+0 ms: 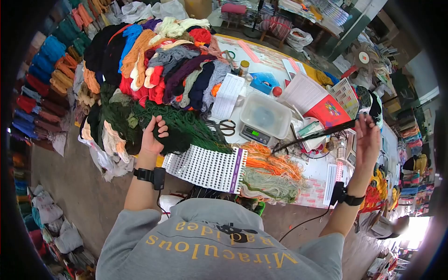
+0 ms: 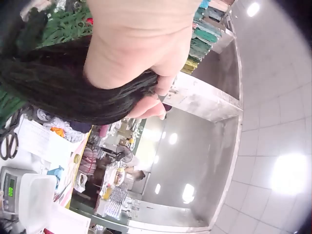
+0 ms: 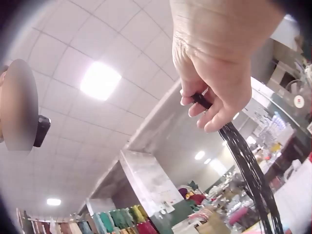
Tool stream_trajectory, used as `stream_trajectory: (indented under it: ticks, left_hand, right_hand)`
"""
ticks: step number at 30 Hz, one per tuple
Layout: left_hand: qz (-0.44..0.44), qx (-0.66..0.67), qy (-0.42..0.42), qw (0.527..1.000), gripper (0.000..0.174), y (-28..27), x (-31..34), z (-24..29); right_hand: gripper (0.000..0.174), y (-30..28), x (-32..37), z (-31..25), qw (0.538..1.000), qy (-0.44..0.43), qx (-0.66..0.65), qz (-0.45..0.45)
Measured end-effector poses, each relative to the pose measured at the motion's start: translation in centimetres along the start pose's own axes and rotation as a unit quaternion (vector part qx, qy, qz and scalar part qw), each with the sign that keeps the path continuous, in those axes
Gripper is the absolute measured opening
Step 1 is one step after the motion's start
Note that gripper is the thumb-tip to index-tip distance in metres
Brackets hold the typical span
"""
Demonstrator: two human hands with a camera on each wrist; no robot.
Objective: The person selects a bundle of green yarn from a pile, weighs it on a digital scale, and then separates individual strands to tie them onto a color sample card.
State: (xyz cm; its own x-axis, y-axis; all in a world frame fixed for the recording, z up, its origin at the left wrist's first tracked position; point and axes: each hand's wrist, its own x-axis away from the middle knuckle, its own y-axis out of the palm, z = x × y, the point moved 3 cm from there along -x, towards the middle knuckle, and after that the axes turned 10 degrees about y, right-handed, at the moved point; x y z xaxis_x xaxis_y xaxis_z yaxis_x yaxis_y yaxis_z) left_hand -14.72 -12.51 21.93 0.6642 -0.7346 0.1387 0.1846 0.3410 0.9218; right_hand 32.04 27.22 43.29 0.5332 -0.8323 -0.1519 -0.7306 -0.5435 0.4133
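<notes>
My left hand grips a thick skein of black yarn at the table's near left edge. Beside and beyond it spreads dark green yarn. Out to the right, my raised right hand pinches one end of a thin bundle of black strands. In the head view this bundle slants down leftward over the table, its lower end near loose orange threads. Between the hands lie a white color card with rows of dark samples, and black-handled scissors.
A clear plastic tub sits on a digital scale with a lit green display. Behind my left hand rises a large heap of colored yarn skeins. Pale green threads lie at the near edge. A red booklet is on the right.
</notes>
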Motion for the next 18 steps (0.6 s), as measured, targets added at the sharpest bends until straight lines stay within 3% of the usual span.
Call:
stream_trajectory:
  ticks: [4,6,9,11,13,15,17,18]
  left_hand:
    - [0.016,-0.004,0.008,1.0,0.022,-0.6,0.5,0.4]
    - [0.026,-0.009,0.018,0.999,0.022,-0.8,0.8,0.7]
    - [0.034,-0.01,0.013,0.999,0.022,-1.1,1.0,1.1]
    - [0.053,-0.012,0.012,0.998,0.022,-1.4,1.0,1.3]
    - [0.061,-0.018,0.012,0.998,0.022,-1.6,0.8,1.5]
    - [0.057,-0.008,0.001,0.998,0.022,-1.5,0.6,1.7]
    - [0.065,-0.014,0.001,0.998,0.022,-1.8,0.2,2.0]
    - [0.07,-0.016,0.002,0.997,0.022,-2.0,0.0,2.2]
  right_hand:
    - [0.02,2.3,-2.9,-0.7,0.999,-0.031,0.008,-0.012]
    - [0.019,2.5,-4.5,1.6,0.999,-0.018,0.013,-0.038]
    - [0.018,1.5,-6.8,9.1,0.995,0.02,0.1,0.002]
    - [0.019,2.2,-7.4,14.7,0.947,0.064,0.309,0.053]
    - [0.02,1.0,-7.7,21.9,0.906,-0.009,0.422,0.015]
    - [0.019,-0.1,-7.0,28.4,0.824,-0.06,0.559,-0.066]
    - [0.017,-1.4,-6.1,32.8,0.81,0.036,0.583,-0.052]
    - [0.016,-2.9,-4.2,36.2,0.739,0.111,0.661,-0.068]
